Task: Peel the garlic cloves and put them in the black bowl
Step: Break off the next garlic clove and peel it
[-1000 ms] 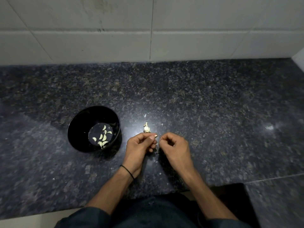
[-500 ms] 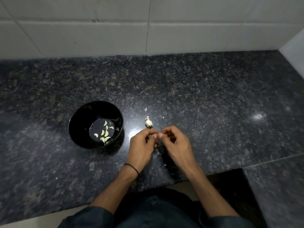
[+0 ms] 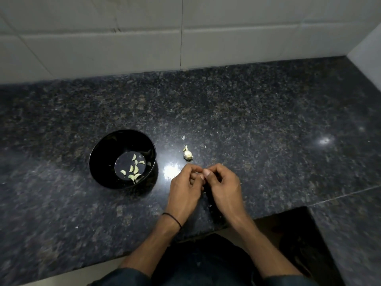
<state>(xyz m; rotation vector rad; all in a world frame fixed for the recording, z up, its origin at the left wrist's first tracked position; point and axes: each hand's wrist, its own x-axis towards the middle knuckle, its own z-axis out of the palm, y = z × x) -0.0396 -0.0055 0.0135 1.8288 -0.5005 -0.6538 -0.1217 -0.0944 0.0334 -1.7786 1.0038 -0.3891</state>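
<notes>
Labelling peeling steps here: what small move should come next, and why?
Probably pull skin away with the right hand: its fingers meet the left hand tip to tip, seemingly pinching a hidden clove, and the round black bowl already holds pale peeled cloves.

We see a dark speckled granite countertop (image 3: 268,120) that meets a wall of large white tiles (image 3: 103,48) at the back, and a second white wall (image 3: 369,52) closes the corner at the right. A thin seam (image 3: 340,196) crosses the stone at the right. Light makes two bright spots (image 3: 325,140) on the polished surface.
</notes>
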